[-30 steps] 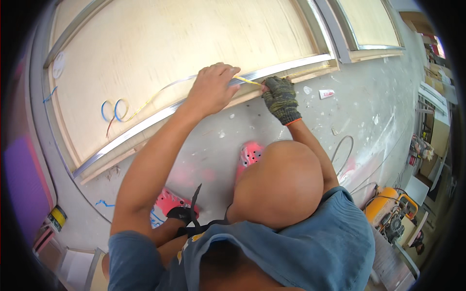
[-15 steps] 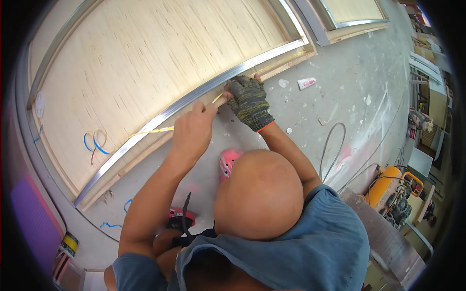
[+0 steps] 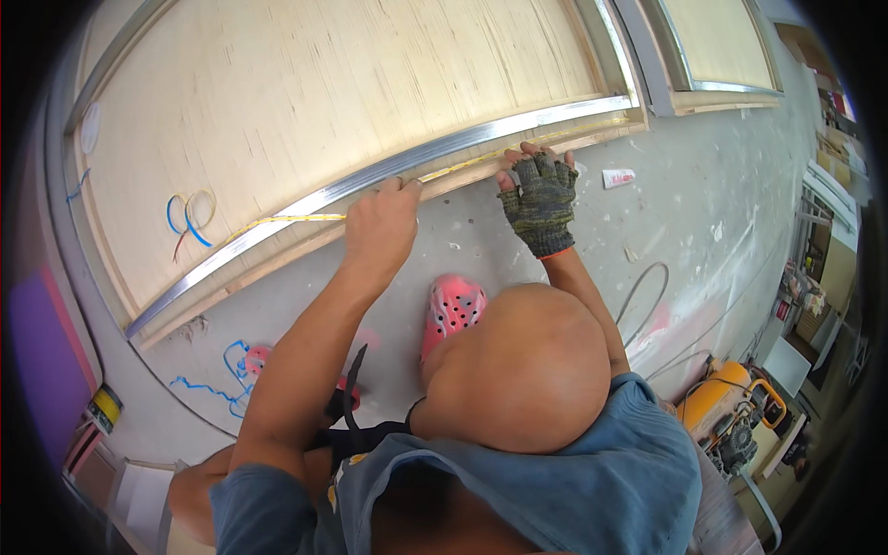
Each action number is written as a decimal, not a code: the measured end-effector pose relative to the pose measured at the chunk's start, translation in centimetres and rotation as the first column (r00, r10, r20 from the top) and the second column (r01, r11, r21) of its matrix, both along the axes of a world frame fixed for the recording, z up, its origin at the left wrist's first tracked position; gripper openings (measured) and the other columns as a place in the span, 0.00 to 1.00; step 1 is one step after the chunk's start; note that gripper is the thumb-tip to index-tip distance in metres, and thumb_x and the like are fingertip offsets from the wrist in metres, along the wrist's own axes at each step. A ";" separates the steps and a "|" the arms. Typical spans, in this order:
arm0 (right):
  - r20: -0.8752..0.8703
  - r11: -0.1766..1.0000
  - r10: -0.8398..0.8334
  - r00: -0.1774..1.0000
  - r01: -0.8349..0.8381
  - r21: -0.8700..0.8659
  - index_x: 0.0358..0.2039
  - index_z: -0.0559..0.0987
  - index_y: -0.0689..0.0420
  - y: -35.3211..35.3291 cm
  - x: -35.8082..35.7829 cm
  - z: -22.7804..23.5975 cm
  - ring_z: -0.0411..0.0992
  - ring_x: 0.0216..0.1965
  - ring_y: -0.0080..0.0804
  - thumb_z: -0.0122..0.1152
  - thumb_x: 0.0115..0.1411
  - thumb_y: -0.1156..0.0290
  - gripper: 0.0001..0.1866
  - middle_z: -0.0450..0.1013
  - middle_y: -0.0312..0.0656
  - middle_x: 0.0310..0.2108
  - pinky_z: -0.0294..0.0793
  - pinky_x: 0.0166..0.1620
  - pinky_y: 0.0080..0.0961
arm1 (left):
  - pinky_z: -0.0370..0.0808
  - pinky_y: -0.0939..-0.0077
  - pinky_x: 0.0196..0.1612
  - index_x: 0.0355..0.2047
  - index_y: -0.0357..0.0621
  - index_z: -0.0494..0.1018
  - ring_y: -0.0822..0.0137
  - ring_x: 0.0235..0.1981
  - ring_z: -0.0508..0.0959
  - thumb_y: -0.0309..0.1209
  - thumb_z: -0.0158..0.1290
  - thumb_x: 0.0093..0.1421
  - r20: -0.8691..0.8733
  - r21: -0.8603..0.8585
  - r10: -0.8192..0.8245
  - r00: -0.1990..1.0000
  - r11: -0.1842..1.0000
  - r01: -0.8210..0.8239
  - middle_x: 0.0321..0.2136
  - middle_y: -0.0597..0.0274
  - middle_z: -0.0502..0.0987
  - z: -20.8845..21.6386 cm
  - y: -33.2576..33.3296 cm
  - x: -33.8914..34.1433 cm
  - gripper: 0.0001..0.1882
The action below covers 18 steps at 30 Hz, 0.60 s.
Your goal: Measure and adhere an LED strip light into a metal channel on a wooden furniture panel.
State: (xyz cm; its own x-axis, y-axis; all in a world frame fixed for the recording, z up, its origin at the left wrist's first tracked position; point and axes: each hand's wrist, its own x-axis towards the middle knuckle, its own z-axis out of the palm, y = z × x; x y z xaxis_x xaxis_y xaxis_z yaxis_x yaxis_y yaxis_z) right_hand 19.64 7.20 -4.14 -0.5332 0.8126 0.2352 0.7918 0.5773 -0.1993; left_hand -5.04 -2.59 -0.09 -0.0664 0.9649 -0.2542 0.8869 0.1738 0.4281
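The yellow tape measure (image 3: 370,198) could slip or sag off the panel edge if either hand eases, throwing off the reading along the curved run. The left hand (image 3: 384,222), bare, pinches the tape against the wooden edge strip (image 3: 277,254); the right hand (image 3: 541,190), in a fingerless knit glove, presses flat with fingers spread on it. The tape is thin and yellow, stretched just below the metal channel (image 3: 305,199) of the plywood panel (image 3: 324,83), above the concrete floor (image 3: 684,222)

small white-red packet (image 3: 618,177) | floor near panel edge | possibly a label
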 end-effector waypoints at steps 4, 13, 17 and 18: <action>-0.021 0.997 0.040 0.999 -0.041 -0.060 0.48 0.82 0.46 -1.4 -0.7 -0.2 0.69 0.60 0.47 0.64 0.64 0.55 0.15 0.75 0.40 0.54 0.51 0.70 0.59 | 0.80 0.51 0.40 0.50 0.45 0.81 0.46 0.37 0.83 0.25 0.49 0.63 -0.053 -0.109 0.003 0.999 0.994 -0.008 0.41 0.51 0.82 -0.1 0.3 0.2 0.17; -0.150 0.990 0.060 0.987 -0.079 -0.120 0.51 0.81 0.47 -4.8 -3.9 -1.1 0.70 0.59 0.48 0.63 0.63 0.54 0.19 0.75 0.39 0.54 0.51 0.70 0.60 | 0.81 0.49 0.42 0.50 0.41 0.80 0.43 0.39 0.83 0.26 0.54 0.60 -0.104 -0.166 -0.017 0.994 0.986 0.000 0.41 0.47 0.80 -0.2 0.0 0.4 0.17; -0.122 0.985 0.154 0.980 -0.163 -0.064 0.50 0.82 0.46 -3.2 -4.9 -0.1 0.71 0.57 0.46 0.61 0.62 0.57 0.17 0.77 0.38 0.51 0.51 0.70 0.61 | 0.81 0.49 0.42 0.48 0.40 0.79 0.44 0.40 0.83 0.28 0.54 0.61 -0.092 -0.175 -0.020 0.996 0.985 0.004 0.42 0.45 0.79 0.2 1.0 1.6 0.15; -0.109 0.966 0.224 0.969 -0.235 -0.107 0.49 0.82 0.46 -2.9 -5.5 -0.1 0.73 0.55 0.45 0.61 0.61 0.58 0.16 0.77 0.39 0.48 0.51 0.70 0.62 | 0.81 0.49 0.42 0.48 0.40 0.79 0.44 0.40 0.83 0.28 0.54 0.61 -0.094 -0.174 -0.023 0.995 0.985 0.006 0.42 0.45 0.79 0.2 1.1 1.7 0.15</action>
